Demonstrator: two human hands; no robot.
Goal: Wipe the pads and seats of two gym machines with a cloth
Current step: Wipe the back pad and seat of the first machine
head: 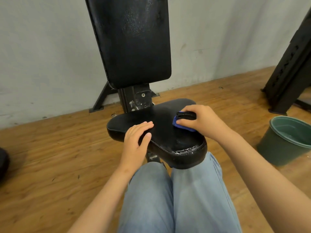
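Head: left hand (pixel 137 140) flat on seat (pixel 165 132)

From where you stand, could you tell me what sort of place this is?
Probably a gym: a machine's padded seat, its upright back pad, and a black steel frame nearby.

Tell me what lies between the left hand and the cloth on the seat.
Only bare black seat: no object lies between the left hand, resting flat, and the blue cloth gripped by the right hand. The head view shows it.
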